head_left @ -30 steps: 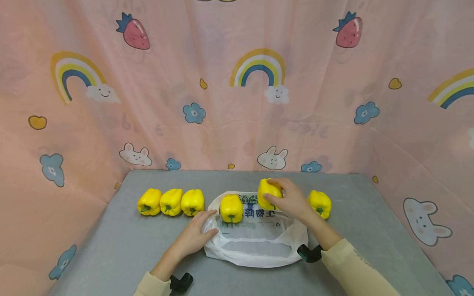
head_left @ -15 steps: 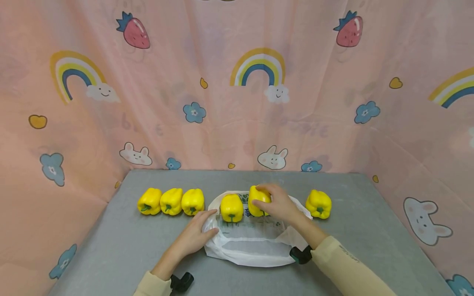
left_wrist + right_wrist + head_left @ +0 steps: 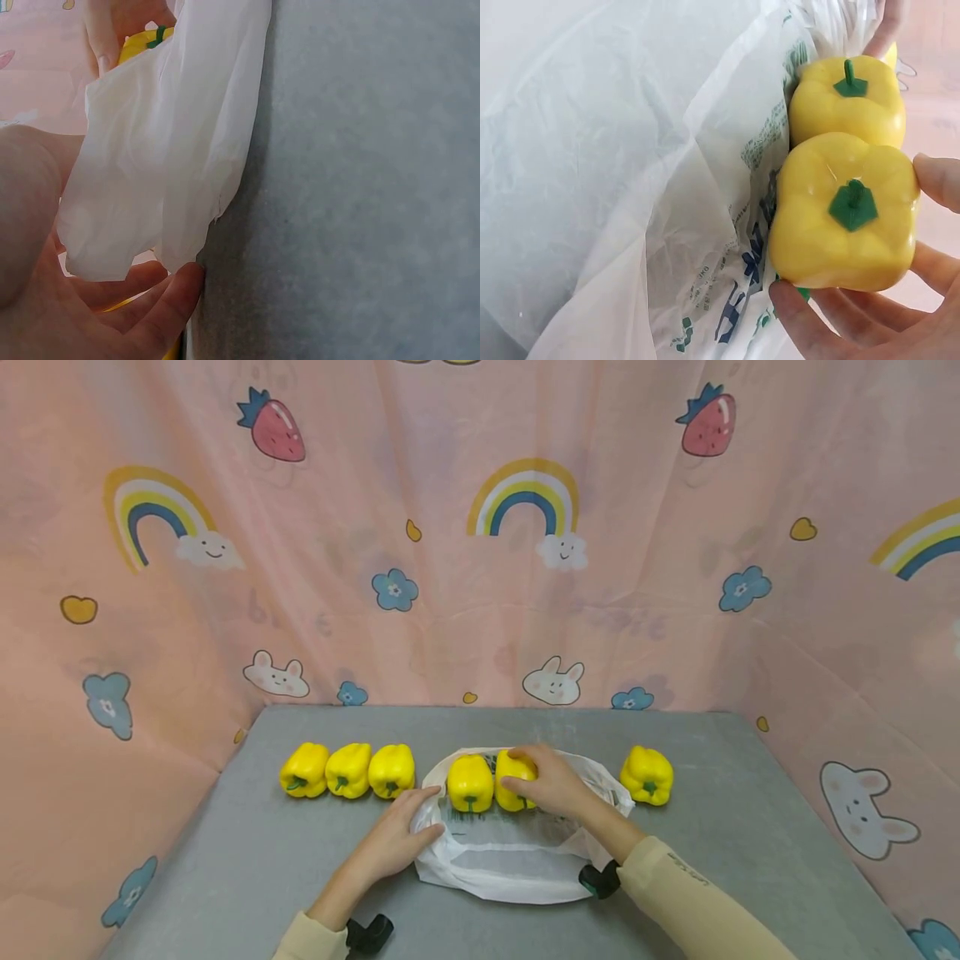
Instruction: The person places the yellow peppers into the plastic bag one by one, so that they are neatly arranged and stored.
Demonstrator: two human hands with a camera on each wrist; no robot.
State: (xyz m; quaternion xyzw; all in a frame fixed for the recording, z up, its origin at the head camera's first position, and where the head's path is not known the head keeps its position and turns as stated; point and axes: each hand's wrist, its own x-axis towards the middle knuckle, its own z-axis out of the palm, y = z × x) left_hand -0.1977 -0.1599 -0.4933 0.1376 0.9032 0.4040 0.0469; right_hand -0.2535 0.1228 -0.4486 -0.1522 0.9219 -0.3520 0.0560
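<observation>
A white plastic bag (image 3: 517,889) with printed characters lies with its mouth spread wide. My right hand (image 3: 551,783) grips a yellow bell pepper (image 3: 847,217) between thumb and fingers, inside the bag's mouth. Directly beside it sits another yellow bell pepper (image 3: 470,783), also within the bag. At the bag's left rim, my left hand (image 3: 395,837) touches the plastic with relaxed fingers, thumb well apart from them. In the left wrist view the bag's edge (image 3: 150,172) hangs between that thumb and the fingers.
Three yellow bell peppers (image 3: 347,770) stand in a row left of the bag. One more yellow bell pepper (image 3: 647,775) is to its right. A pink patterned curtain (image 3: 480,610) borders the grey table (image 3: 225,860) at the back and sides.
My right hand has carried its bell pepper left and down, from over the bag's right part to beside the other pepper in the bag. The left hand has stayed put.
</observation>
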